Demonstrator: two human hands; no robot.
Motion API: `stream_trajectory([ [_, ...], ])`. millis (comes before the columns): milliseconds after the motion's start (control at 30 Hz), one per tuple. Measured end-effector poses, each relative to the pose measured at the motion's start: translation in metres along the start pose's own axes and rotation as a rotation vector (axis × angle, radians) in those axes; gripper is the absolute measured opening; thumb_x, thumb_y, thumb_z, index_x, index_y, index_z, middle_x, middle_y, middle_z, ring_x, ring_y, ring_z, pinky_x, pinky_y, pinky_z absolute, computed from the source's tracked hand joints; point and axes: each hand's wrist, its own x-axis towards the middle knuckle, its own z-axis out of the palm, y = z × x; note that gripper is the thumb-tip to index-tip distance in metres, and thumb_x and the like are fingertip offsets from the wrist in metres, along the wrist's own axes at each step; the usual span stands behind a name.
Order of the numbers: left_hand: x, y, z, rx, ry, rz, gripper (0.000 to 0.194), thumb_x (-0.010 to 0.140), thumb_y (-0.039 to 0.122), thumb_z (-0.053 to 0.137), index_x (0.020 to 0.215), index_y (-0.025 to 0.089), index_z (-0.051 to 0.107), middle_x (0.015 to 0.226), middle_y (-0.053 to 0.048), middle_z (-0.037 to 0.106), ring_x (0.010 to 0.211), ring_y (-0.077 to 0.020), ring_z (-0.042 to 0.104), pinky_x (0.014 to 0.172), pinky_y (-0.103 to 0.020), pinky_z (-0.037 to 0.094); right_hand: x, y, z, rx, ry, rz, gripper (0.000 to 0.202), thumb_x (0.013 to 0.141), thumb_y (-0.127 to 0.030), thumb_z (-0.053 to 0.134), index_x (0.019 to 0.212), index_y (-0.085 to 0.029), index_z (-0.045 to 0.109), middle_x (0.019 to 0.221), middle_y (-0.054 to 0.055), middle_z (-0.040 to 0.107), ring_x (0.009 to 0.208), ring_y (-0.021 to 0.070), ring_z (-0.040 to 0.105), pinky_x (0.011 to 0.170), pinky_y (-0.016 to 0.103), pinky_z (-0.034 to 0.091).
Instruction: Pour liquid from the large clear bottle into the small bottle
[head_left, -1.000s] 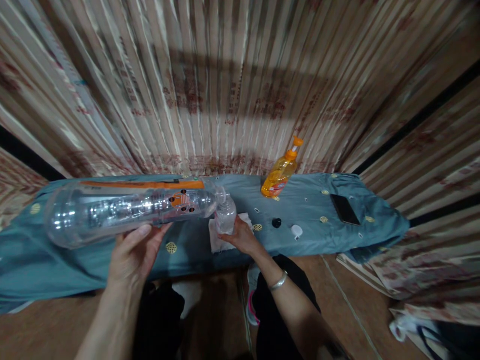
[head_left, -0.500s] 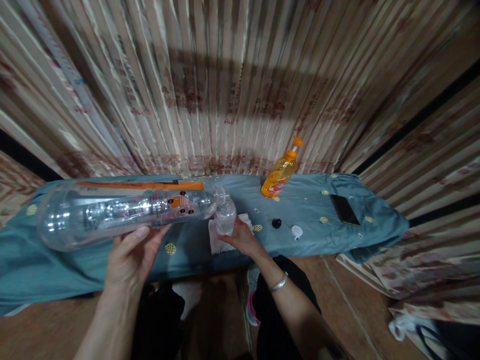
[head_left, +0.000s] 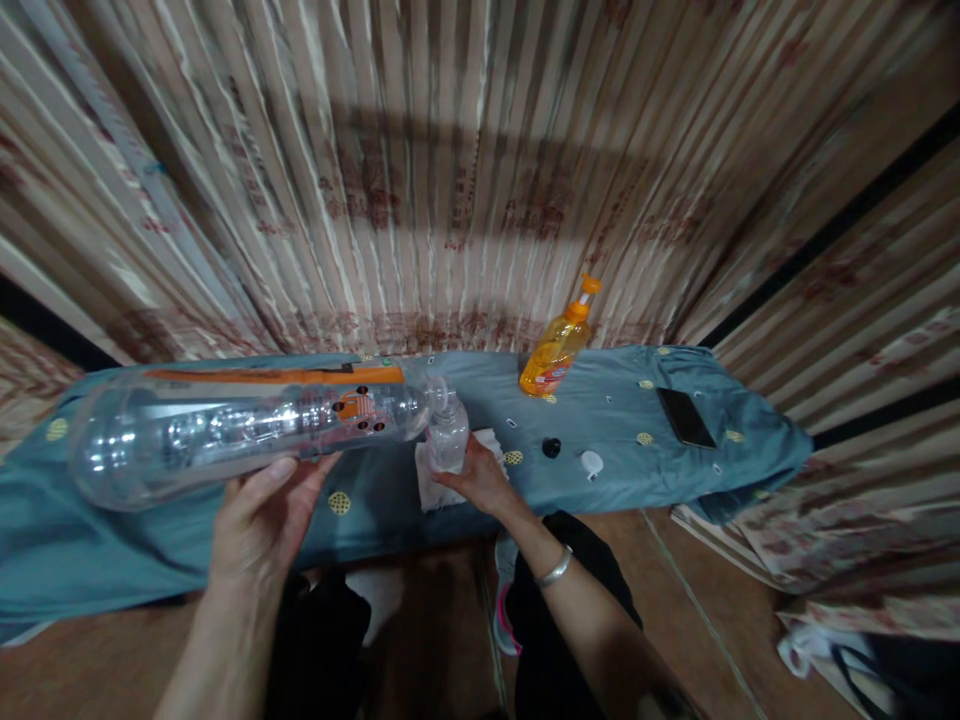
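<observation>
My left hand (head_left: 266, 505) is closed around the underside of a large clear plastic bottle (head_left: 247, 430) with an orange-marked label. The bottle lies nearly level, its neck pointing right. Its mouth meets the top of a small clear bottle (head_left: 448, 440), which stands roughly upright. Whether the two rims touch, I cannot tell. My right hand (head_left: 480, 475), below a silver bracelet (head_left: 555, 567), grips the small bottle from the right. Beneath it lies a white cloth (head_left: 435, 490).
A pump bottle of orange liquid (head_left: 555, 355) stands at the back of the bench with a teal cover (head_left: 607, 420). A black cap (head_left: 551, 447), a white cap (head_left: 591, 463) and a dark phone (head_left: 685, 417) lie to the right. Behind hangs a pleated curtain (head_left: 465, 200).
Both hands keep their holds. The large bottle's base sits slightly lower in view and its neck slightly further right against the small bottle. The whole view has shifted a little.
</observation>
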Motion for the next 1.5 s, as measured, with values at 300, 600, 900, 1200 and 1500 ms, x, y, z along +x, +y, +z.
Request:
stream_trajectory([
  [300,0.0000,-0.0001,0.0005,-0.001,0.012,0.013,0.043,0.053,0.019,0.081,0.093,0.031,0.073,0.100,0.000,0.076,0.124,-0.0331,0.056,0.106,-0.060,0.043,-0.0008,-0.0017,0.0010,-0.003,0.006,0.010,0.068,0.069,-0.030,0.079,0.131,-0.021,0.052,0.124,0.008,0.068,0.114,0.0274,0.064,0.098,0.041,0.049],
  [600,0.0003,0.0002,0.0006,-0.027,-0.014,0.001,0.042,0.054,0.018,0.081,0.093,0.031,0.073,0.098,0.000,0.076,0.126,-0.0319,0.054,0.108,-0.059,0.041,-0.0010,-0.0026,0.0004,-0.032,0.006,0.016,0.071,0.069,-0.028,0.080,0.132,-0.020,0.050,0.122,0.008,0.068,0.114,0.0272,0.064,0.097,0.040,0.049],
  [900,-0.0006,0.0009,0.0029,-0.030,-0.020,0.004,0.044,0.053,0.019,0.082,0.094,0.031,0.072,0.098,0.000,0.076,0.126,-0.0317,0.054,0.109,-0.059,0.039,-0.0007,-0.0016,0.0000,-0.017,0.002,-0.003,0.065,0.069,-0.027,0.080,0.128,-0.019,0.053,0.124,0.009,0.067,0.117,0.0273,0.062,0.099,0.040,0.048],
  [1200,-0.0001,0.0016,0.0050,-0.015,0.001,0.000,0.046,0.052,0.018,0.079,0.096,0.031,0.072,0.100,-0.001,0.076,0.120,-0.0347,0.059,0.103,-0.060,0.045,-0.0001,0.0013,0.0015,-0.017,0.005,-0.009,0.070,0.070,-0.030,0.079,0.133,-0.020,0.050,0.124,0.009,0.067,0.116,0.0275,0.063,0.098,0.041,0.048],
  [1500,0.0008,-0.0001,0.0041,-0.021,-0.006,0.011,0.044,0.054,0.017,0.077,0.096,0.030,0.073,0.101,-0.002,0.076,0.120,-0.0352,0.059,0.103,-0.059,0.046,0.0003,0.0026,0.0020,-0.012,0.010,-0.007,0.067,0.069,-0.031,0.080,0.129,-0.021,0.053,0.123,0.008,0.068,0.115,0.0270,0.063,0.098,0.040,0.048],
])
